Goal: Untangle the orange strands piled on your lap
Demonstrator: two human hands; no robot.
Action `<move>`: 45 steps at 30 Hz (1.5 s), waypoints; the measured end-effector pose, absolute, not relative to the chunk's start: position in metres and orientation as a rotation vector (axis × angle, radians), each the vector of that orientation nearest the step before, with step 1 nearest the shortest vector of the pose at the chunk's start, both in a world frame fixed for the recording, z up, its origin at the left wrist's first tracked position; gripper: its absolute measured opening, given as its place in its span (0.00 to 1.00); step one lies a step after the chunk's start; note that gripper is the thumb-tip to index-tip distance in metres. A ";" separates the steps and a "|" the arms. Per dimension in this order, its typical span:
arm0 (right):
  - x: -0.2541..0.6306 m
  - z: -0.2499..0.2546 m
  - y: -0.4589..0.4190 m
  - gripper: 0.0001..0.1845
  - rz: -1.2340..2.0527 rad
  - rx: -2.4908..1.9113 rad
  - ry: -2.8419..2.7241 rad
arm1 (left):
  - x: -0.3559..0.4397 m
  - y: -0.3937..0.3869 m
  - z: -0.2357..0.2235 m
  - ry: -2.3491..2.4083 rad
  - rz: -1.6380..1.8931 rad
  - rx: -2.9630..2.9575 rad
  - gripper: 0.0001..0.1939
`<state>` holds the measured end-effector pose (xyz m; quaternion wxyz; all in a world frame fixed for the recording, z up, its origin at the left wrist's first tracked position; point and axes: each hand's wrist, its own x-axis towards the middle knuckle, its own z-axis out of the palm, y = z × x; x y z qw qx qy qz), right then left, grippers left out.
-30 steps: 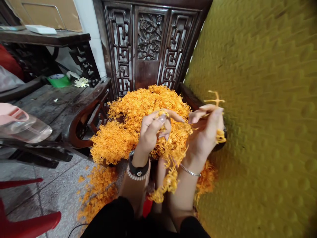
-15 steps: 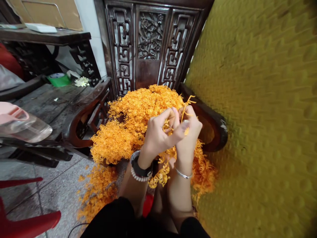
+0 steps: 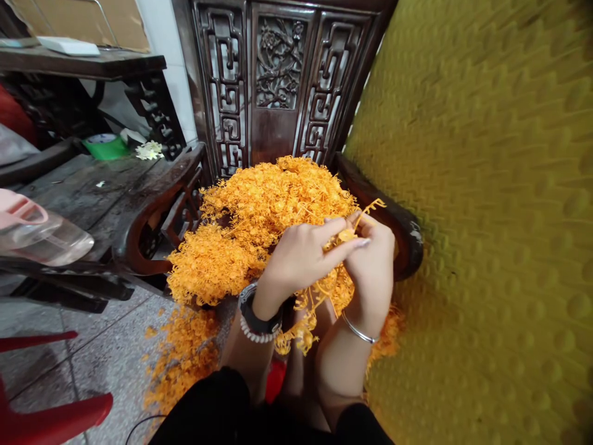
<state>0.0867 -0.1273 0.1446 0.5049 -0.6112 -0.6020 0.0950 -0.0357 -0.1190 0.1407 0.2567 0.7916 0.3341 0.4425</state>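
My left hand [image 3: 301,254], with a dark watch and a bead bracelet at the wrist, pinches an orange plastic sprig [image 3: 369,209] between thumb and fingers. Closed on the same sprig is my right hand [image 3: 373,262], which has a silver bangle. The sprig's thin branched tip sticks out past the right fingers. More orange strands [image 3: 303,330] dangle below the hands over my lap. Just beyond lies a large heap of curly orange plastic pieces [image 3: 278,191] on a dark carved wooden chair. The fingertips partly hide what they grip.
The chair's curved armrest [image 3: 410,241] is right of my hands, against a yellow padded surface [image 3: 491,216]. Orange pieces [image 3: 185,352] also lie on the floor. At left are a clear bottle [image 3: 60,238], green tape [image 3: 106,147] and a red plastic leg [image 3: 60,420].
Both hands have shifted right and slightly down, with the right wrist swung outward. The sprig's tip has moved right and tilted more sideways. The view has shifted slightly.
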 end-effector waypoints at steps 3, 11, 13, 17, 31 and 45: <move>0.097 0.147 -0.131 0.10 0.557 -1.202 -1.514 | -0.035 -0.118 0.139 0.785 1.279 2.037 0.13; 0.114 0.148 -0.141 0.21 1.223 -0.633 -1.379 | -0.029 -0.125 0.140 0.604 1.423 1.890 0.18; 0.105 0.150 -0.141 0.23 1.278 -0.562 -1.351 | -0.023 -0.126 0.139 0.486 1.432 1.696 0.21; 0.080 0.152 -0.135 0.21 1.450 -0.140 -1.257 | -0.017 -0.123 0.135 0.156 1.232 1.207 0.23; 0.073 0.161 -0.119 0.26 1.183 0.075 -0.715 | -0.056 -0.093 0.134 -0.021 1.368 0.816 0.07; 0.066 0.160 -0.126 0.27 1.070 -0.074 -0.906 | -0.021 -0.117 0.139 0.950 1.493 1.911 0.25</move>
